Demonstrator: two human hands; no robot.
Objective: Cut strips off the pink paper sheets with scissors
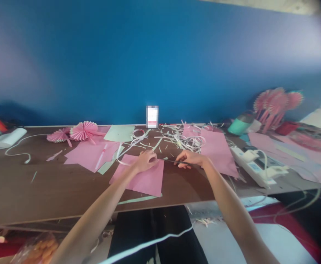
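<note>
A pink paper sheet (143,178) lies on the brown table (39,187) in front of me. My left hand (146,160) rests on its far edge, fingers curled and pressing the paper down. My right hand (189,158) is just to the right of the sheet, closed around a thin dark tool (174,161), seemingly scissors, whose tip points left toward the sheet's top right corner and my left hand.
Folded pink paper fans (77,132) and more pink sheets (90,152) lie at the back left, with a pale green sheet (119,134). Paper strips and curls (182,139) litter the middle. A white power strip (255,165) sits right; pink fans (276,102) stand far right.
</note>
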